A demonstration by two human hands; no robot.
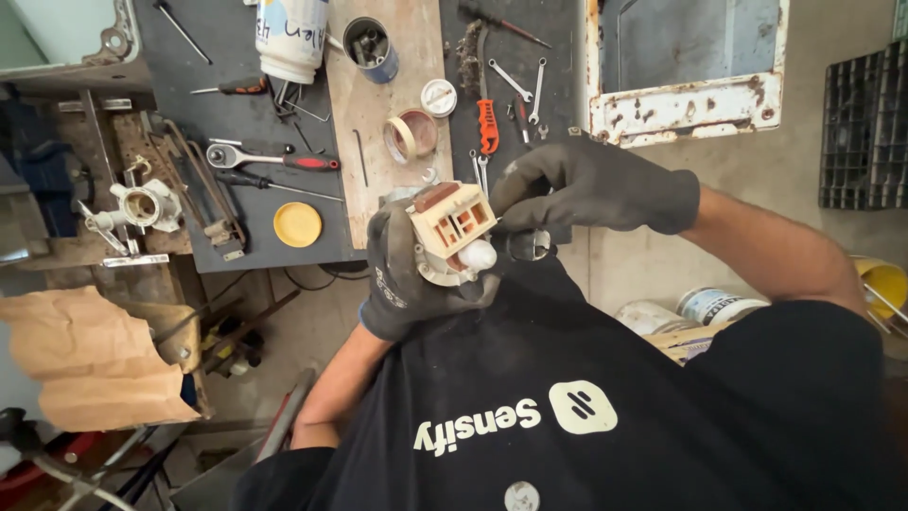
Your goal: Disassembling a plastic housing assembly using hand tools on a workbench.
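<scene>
Left hand (402, 274) grips beige motor block (452, 222) — right hand (577, 189) touching.

I see both my hands, left (402, 274) and right (577, 189), in matt dark knit gloves, gripping a small motor part (452, 227) of cream plastic with coppery windings. The bench (236, 227) looks dull dark, crossed by a raw wooden plank (378, 142). Wrenches (525, 85) gleam as bare metal; crumpled brown paper (95, 360) looks rough.
</scene>
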